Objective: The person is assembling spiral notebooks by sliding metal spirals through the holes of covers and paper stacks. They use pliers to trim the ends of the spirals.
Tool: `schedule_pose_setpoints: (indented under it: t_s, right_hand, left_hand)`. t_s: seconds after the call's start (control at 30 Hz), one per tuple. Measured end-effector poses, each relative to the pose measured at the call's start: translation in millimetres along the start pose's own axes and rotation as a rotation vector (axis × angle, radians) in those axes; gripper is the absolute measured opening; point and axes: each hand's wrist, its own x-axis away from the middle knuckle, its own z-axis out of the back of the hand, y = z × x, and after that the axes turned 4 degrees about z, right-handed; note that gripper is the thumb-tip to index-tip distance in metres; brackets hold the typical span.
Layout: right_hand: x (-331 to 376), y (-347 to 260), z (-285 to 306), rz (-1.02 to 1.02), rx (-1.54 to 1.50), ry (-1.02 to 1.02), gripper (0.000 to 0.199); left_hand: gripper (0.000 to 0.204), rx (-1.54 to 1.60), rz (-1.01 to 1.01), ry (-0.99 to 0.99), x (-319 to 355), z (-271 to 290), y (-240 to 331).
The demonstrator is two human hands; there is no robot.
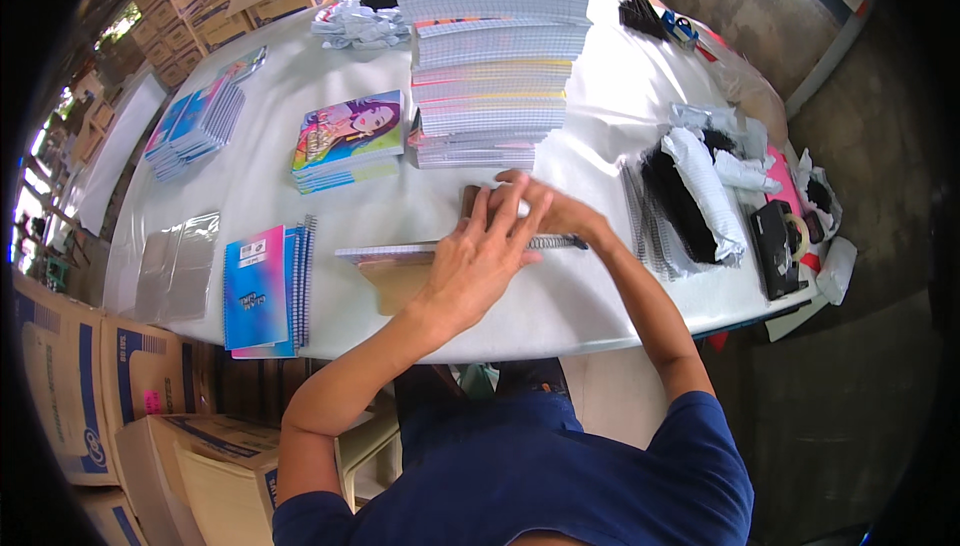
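Observation:
A spiral notebook (390, 252) is in front of me near the table's front edge, its brown back cover (395, 286) toward me and its dark wire coil (556, 242) at the right end. My left hand (478, 254) lies across the notebook's upper edge, fingers reaching over it and thumb near the coil, gripping it. Just beyond, my right hand (556, 210) is bent in with curled, partly blurred fingers beside a small white thing (522, 209); what it holds is mostly hidden behind my left fingers. A small brown block-like thing (469, 202) shows beside the fingertips.
A tall notebook stack (500, 76) rises ahead, with a shorter stack (348, 141) beside it. Blue spiral notebooks (262, 291) and clear plastic sleeves (175, 266) lie left. Black coils in wrapping (685, 201) and a tape dispenser (778, 251) sit right. Cartons (150, 376) stand lower left.

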Motion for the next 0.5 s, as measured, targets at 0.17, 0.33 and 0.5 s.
schedule_pose_setpoints:
  t_s: [0.17,0.33,0.5]
  right_hand:
    - [-11,-22,-13,-0.091,0.406,-0.231,0.055]
    - [-13,-16,-5,-0.043,0.258,-0.123,0.041]
    - [1,-53,67,0.056,-0.720,-0.017,0.045]
  left_hand:
    - [0.073,0.056,0.131,-0.213,9,-4,-7]
    - [0.079,0.061,0.135,-0.146,10,-3,-7]
    - [0.091,0.046,0.297,0.089,18,6,-22]
